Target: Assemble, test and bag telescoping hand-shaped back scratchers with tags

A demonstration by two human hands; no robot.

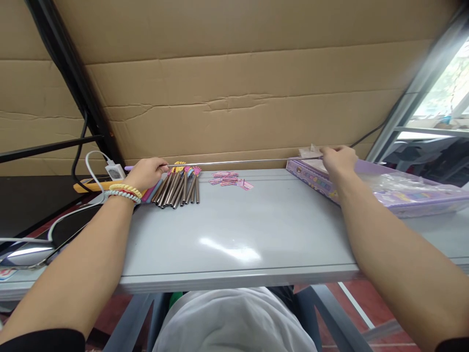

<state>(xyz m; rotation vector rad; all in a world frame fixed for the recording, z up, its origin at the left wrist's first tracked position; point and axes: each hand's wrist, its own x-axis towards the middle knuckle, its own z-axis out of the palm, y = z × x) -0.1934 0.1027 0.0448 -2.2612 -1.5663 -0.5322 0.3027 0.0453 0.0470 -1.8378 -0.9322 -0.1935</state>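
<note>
A long thin metallic rod [234, 162] stretches level across the back of the grey table. My left hand [148, 172] is closed round its left end, beside a bunch of brown metallic sticks [179, 190] with yellow, pink and blue tops. At the other end my right hand [339, 159] pinches the rod, above the back left corner of a purple box [315, 182] with clear plastic in it. Between the hands, small pink printed cards [230, 180] lie in a loose pile on the table.
Brown cardboard [234, 112] stands behind the grey table [234, 230]. At the left are a white charger [115, 170] with its cable, a yellow object [91, 186] and a black metal frame [73, 78]. A window frame rises at the right.
</note>
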